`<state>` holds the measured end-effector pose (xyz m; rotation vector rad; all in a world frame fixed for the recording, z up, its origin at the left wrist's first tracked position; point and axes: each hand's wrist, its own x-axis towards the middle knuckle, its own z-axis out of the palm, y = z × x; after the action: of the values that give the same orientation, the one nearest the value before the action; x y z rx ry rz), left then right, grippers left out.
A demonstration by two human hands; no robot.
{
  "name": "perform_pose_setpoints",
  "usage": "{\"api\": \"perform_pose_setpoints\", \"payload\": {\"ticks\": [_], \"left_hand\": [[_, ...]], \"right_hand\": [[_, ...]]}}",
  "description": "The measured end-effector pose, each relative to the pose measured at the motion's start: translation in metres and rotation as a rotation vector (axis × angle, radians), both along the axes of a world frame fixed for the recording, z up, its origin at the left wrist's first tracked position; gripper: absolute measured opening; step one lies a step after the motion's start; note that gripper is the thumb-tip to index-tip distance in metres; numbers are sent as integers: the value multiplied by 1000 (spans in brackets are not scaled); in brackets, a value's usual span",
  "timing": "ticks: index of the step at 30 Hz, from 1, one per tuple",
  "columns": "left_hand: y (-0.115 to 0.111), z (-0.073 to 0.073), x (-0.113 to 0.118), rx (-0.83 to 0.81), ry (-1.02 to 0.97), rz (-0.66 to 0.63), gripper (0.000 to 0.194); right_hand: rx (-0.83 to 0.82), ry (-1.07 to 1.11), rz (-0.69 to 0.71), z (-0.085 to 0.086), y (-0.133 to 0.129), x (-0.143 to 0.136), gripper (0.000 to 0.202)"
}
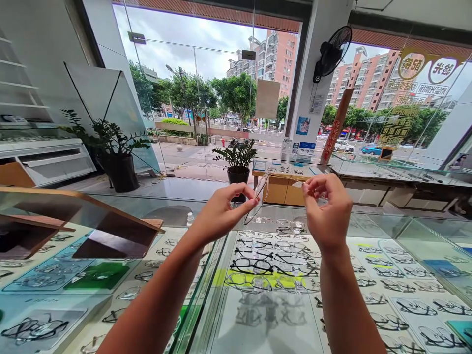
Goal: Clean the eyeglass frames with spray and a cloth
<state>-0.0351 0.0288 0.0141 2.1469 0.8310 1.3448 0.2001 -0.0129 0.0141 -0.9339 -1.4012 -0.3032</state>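
Observation:
My left hand (232, 209) pinches a thin-rimmed pair of glasses (261, 191) between thumb and fingers, raised over the glass counter (177, 206). The frame is tilted, with one thin part hanging down beside the fingers. To the right, apart from the glasses, my right hand (328, 209) is closed with thumb and fingertips together on a small whitish piece (298, 184). What exactly that piece is cannot be made out. Below both hands, rows of glasses (252, 265) lie inside the display case.
A wooden-edged stand (118, 216) rests on the counter at the left, and a small white bottle (190, 219) is beside my left forearm. Potted plants (120, 167) stand beyond the counter. Further display counters (368, 172) are at the back right, and a black fan (334, 51) hangs on the pillar.

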Motion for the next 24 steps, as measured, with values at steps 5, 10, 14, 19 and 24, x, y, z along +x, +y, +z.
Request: {"api": "perform_pose_setpoints", "payload": {"ticks": [5, 10, 14, 19, 24], "left_hand": [[4, -8, 9, -44, -177, 11, 20], [8, -17, 21, -106, -317, -20, 22], [8, -20, 29, -110, -327, -68, 22], [9, -24, 34, -124, -348, -110, 21], [13, -26, 36, -192, -500, -88, 24]], "right_hand": [[23, 66, 45, 1, -12, -14, 18], [-373, 90, 340, -4, -11, -23, 10], [-460, 88, 366, -8, 1, -28, 16], [-430, 142, 365, -13, 10, -30, 18], [-421, 200, 357, -13, 16, -24, 19]]}}
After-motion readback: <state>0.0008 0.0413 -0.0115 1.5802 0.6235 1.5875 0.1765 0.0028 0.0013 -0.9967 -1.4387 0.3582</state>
